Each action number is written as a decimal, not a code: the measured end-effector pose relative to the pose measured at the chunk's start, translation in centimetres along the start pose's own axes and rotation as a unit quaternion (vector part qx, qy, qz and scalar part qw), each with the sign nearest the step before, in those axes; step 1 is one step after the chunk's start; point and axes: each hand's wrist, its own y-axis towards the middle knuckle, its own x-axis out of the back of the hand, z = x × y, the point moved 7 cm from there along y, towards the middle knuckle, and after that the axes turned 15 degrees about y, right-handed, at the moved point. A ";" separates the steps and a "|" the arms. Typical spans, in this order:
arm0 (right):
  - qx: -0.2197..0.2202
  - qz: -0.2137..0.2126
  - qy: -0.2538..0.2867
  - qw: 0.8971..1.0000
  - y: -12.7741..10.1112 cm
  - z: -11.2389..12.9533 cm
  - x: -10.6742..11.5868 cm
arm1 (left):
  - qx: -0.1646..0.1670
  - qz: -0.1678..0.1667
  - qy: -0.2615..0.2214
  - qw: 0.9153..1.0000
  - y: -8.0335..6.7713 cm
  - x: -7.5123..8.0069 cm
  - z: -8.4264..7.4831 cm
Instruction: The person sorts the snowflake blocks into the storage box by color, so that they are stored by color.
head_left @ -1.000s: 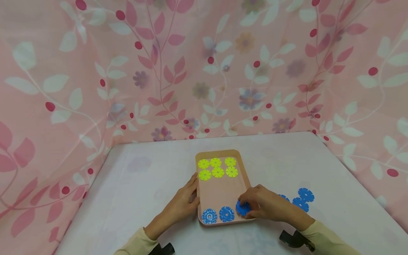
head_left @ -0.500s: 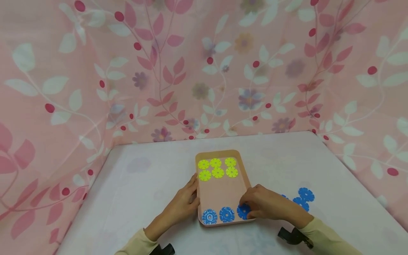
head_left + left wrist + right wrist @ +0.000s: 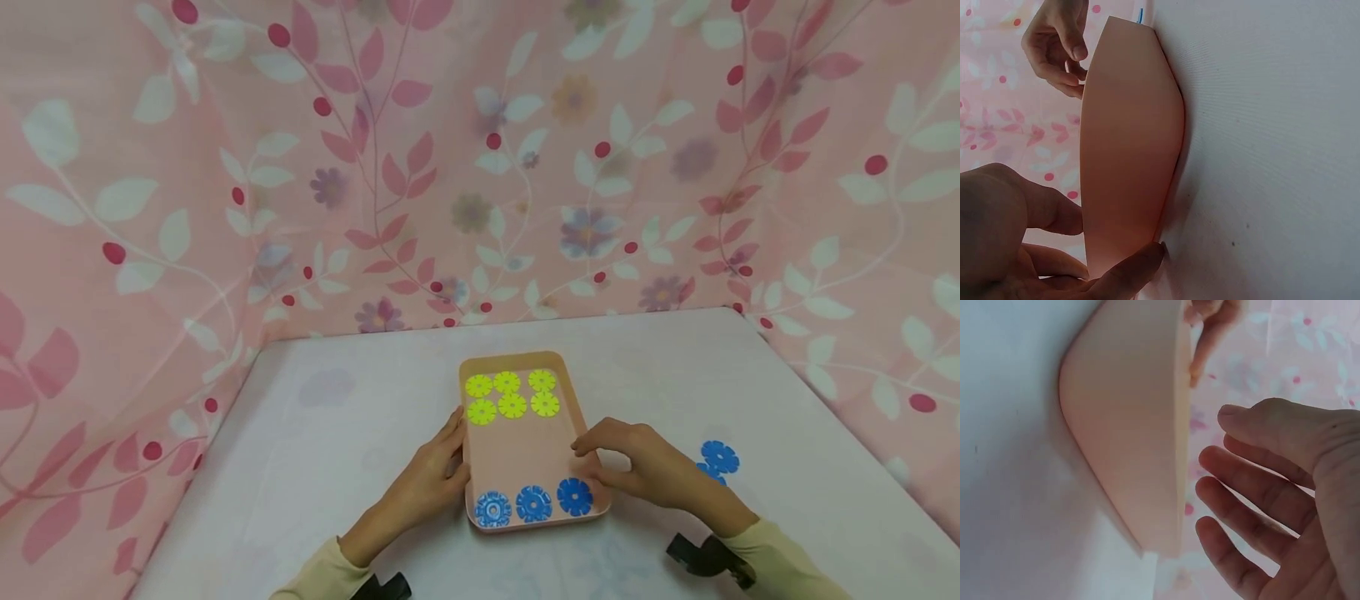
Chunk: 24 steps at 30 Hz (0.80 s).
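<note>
- Lifted off the third blue flower-shaped plastic disc [image 3: 575, 496] within the last second: right hand [image 3: 645, 472], now hovering just above the right rim of the tray, fingers loose and spread, holding nothing.
- Left flat in the near right corner of the peach rectangular plastic tray [image 3: 525, 450], completing a row with the two other blue discs [image 3: 513, 506] along the near edge. Judged as released and placed.
- Unchanged: left hand [image 3: 435, 479], fingers straight and pressed against the left side of the tray, steadying it; confirmed in the left wrist view, thumb and fingertips [image 3: 1141, 262] touching the tray wall [image 3: 1129, 162].
- Right wrist view: open palm and relaxed fingers [image 3: 1254, 506] beside the tray's outer wall [image 3: 1129, 437], not touching.
- Six yellow-green flower-shaped discs [image 3: 512, 394] in two rows at the far end of the tray; bare tray floor between the colours.
- Remaining blue discs on the table [image 3: 716, 460] to the right, partly hidden behind the right hand; count uncertain.
- Pale tablecloth [image 3: 337, 417] beneath; pink leaf-patterned curtain [image 3: 375, 167] behind.
</note>
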 end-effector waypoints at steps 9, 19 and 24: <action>-0.010 -0.050 -0.040 0.998 -1.9 -1.1 2.6 | 0.007 -0.013 0.002 1.000 -0.2 0.0 -0.2; -0.056 -0.078 -0.073 0.993 -5.0 -2.9 5.2 | 0.012 -0.022 -0.012 1.000 -0.4 0.1 -0.1; -0.099 -0.086 -0.086 0.988 -7.0 -4.3 6.3 | 0.006 -0.022 -0.015 1.000 -0.1 0.0 -0.1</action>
